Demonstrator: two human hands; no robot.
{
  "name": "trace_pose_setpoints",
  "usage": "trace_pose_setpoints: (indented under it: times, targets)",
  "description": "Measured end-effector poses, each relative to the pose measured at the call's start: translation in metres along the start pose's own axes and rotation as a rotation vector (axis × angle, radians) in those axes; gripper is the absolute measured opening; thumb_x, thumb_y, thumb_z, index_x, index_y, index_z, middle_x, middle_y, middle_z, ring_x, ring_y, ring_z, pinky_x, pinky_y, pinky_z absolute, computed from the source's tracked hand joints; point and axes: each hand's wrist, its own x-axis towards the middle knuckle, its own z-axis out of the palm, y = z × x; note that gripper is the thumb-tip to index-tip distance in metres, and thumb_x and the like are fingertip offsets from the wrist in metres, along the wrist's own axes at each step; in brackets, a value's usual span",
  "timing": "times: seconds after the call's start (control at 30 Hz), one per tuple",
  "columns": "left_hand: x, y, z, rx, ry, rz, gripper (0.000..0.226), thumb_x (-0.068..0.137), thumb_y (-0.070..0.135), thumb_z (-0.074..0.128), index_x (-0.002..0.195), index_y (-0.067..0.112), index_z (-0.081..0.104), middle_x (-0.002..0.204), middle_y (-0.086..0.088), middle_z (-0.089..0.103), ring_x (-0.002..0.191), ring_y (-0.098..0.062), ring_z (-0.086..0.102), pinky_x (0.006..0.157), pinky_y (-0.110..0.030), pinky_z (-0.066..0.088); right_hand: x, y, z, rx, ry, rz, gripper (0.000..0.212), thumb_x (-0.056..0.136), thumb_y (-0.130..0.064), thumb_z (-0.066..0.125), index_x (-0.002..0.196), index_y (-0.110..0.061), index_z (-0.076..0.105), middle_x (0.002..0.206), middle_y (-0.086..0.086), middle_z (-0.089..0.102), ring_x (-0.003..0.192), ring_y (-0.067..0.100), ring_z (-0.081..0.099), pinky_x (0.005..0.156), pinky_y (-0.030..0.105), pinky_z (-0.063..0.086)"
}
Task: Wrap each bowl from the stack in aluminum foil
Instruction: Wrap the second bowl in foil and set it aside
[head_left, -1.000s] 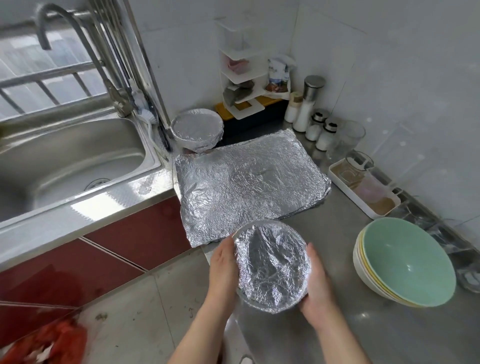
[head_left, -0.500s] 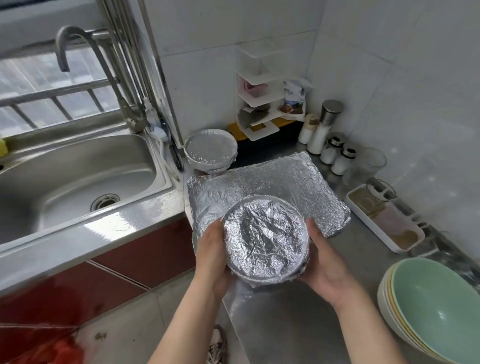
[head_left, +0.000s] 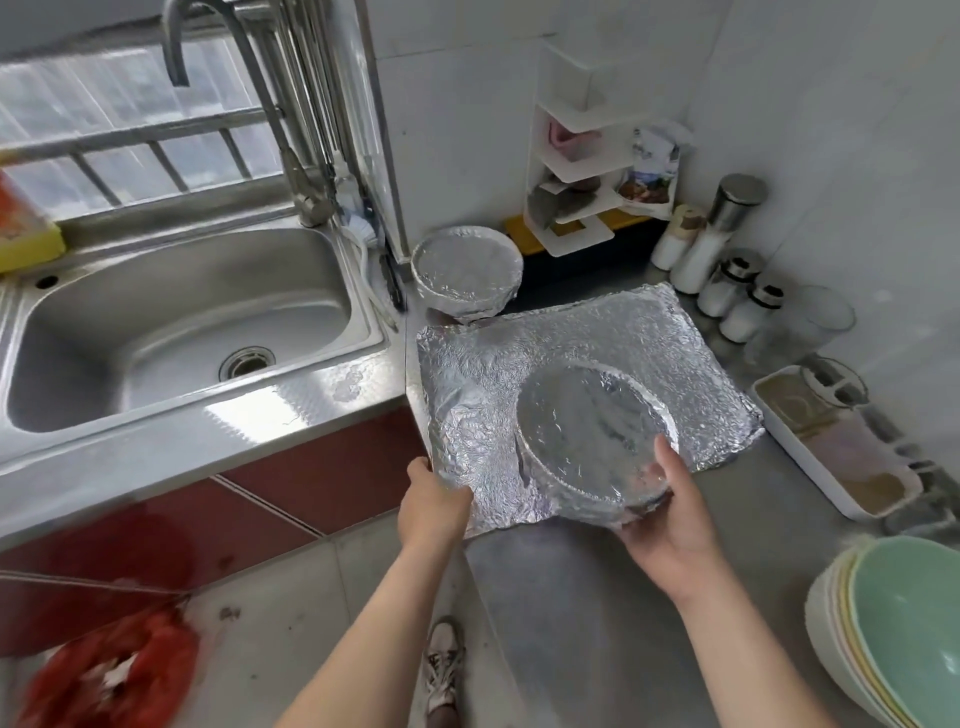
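Gripped by both hands half a second ago; now gripped by the right hand (head_left: 670, 525) alone, thumb over the near rim, fingers curled under the wrapped bowl (head_left: 592, 436). Shifted right, above the foil sheet (head_left: 519, 353) on the tabletop (head_left: 571, 597). Gone to the sheet's near left corner, the left hand (head_left: 434, 506) — fingers hidden, grip impossible to tell. Blurred by motion. Tilted, foil-covered mouth up and leftward; round, no long axis. Cut off at lower right — the stack of bowls (head_left: 904, 639).
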Motion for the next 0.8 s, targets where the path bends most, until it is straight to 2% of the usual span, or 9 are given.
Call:
trace_pose_setpoints:
  times: [0.1, 0.17, 0.27, 0.3, 0.4, 0.47, 0.57, 0.73, 0.8]
  targets:
    - [-0.001, -0.001, 0.008, 0.031, 0.044, -0.008, 0.075, 0.085, 0.027, 0.066, 0.146, 0.011, 0.027, 0.129, -0.015, 0.056, 0.116, -0.035, 0.056, 0.084, -0.035, 0.042, 0.006, 0.004, -0.008, 0.024, 0.041, -0.013, 0.060, 0.083, -0.044, 0.062, 0.133, -0.011, 0.056, 0.126, 0.014, 0.064, 0.118, 0.030, 0.060, 0.108, 0.048, 0.039]
    - [0.000, -0.004, 0.010, 0.048, 0.050, -0.031, 0.074, 0.082, 0.029, 0.070, 0.142, 0.011, 0.031, 0.130, -0.016, 0.053, 0.116, -0.035, 0.054, 0.088, -0.037, 0.044, 0.008, 0.006, -0.010, 0.039, 0.066, -0.036, 0.062, 0.081, -0.043, 0.064, 0.134, -0.011, 0.056, 0.129, 0.015, 0.062, 0.122, 0.031, 0.057, 0.110, 0.046, 0.037]
    - [-0.002, -0.003, 0.012, 0.133, 0.060, -0.003, 0.061, 0.082, 0.033, 0.069, 0.131, 0.013, 0.040, 0.123, -0.010, 0.058, 0.112, -0.031, 0.057, 0.077, -0.035, 0.042, 0.013, 0.008, -0.008, 0.038, 0.118, -0.080, 0.084, 0.063, -0.046, 0.084, 0.134, -0.010, 0.056, 0.128, 0.014, 0.062, 0.119, 0.030, 0.058, 0.107, 0.045, 0.041]
    - [-0.004, -0.003, 0.012, 0.177, 0.088, 0.033, 0.057, 0.082, 0.034, 0.069, 0.129, 0.014, 0.043, 0.122, -0.009, 0.056, 0.113, -0.030, 0.055, 0.076, -0.035, 0.041, 0.015, 0.009, -0.007, 0.020, 0.132, -0.088, 0.081, 0.063, -0.046, 0.084, 0.131, -0.011, 0.057, 0.123, 0.013, 0.063, 0.114, 0.029, 0.060, 0.102, 0.043, 0.045]
    - [-0.006, 0.000, 0.014, 0.214, 0.120, 0.082, 0.057, 0.084, 0.042, 0.069, 0.128, 0.012, 0.049, 0.125, -0.009, 0.049, 0.118, -0.029, 0.049, 0.083, -0.037, 0.043, 0.018, 0.013, -0.011, -0.011, 0.138, -0.080, 0.048, 0.085, -0.040, 0.062, 0.125, -0.013, 0.060, 0.117, 0.012, 0.067, 0.105, 0.025, 0.065, 0.088, 0.038, 0.052]
    - [-0.002, 0.003, 0.015, 0.151, 0.062, 0.039, 0.061, 0.083, 0.046, 0.068, 0.127, 0.009, 0.049, 0.125, -0.009, 0.056, 0.115, -0.029, 0.055, 0.086, -0.037, 0.045, 0.019, 0.017, -0.014, -0.020, 0.167, -0.073, 0.051, 0.089, -0.039, 0.059, 0.131, -0.010, 0.057, 0.124, 0.014, 0.065, 0.112, 0.028, 0.063, 0.092, 0.040, 0.052]
    - [0.002, 0.009, 0.015, 0.146, 0.034, 0.059, 0.061, 0.084, 0.042, 0.068, 0.129, 0.008, 0.046, 0.121, -0.007, 0.062, 0.112, -0.029, 0.059, 0.080, -0.033, 0.043, 0.016, 0.019, -0.015, -0.009, 0.169, -0.092, 0.057, 0.087, -0.040, 0.061, 0.134, -0.007, 0.055, 0.130, 0.018, 0.060, 0.122, 0.034, 0.057, 0.101, 0.046, 0.046]
    - [0.001, 0.020, 0.020, 0.080, 0.066, 0.032, 0.074, 0.081, 0.038, 0.075, 0.139, 0.011, 0.038, 0.130, -0.015, 0.050, 0.115, -0.034, 0.055, 0.090, -0.038, 0.045, 0.013, 0.021, -0.024, -0.005, 0.172, -0.116, 0.057, 0.087, -0.042, 0.059, 0.133, -0.009, 0.056, 0.129, 0.017, 0.061, 0.121, 0.033, 0.058, 0.101, 0.046, 0.045]
    - [0.003, 0.022, 0.022, 0.007, 0.040, -0.015, 0.074, 0.080, 0.038, 0.076, 0.138, 0.011, 0.038, 0.128, -0.013, 0.054, 0.114, -0.033, 0.057, 0.090, -0.039, 0.045, 0.011, 0.023, -0.028, 0.011, 0.178, -0.111, 0.061, 0.085, -0.045, 0.061, 0.134, -0.009, 0.055, 0.130, 0.018, 0.061, 0.122, 0.034, 0.057, 0.104, 0.047, 0.043]
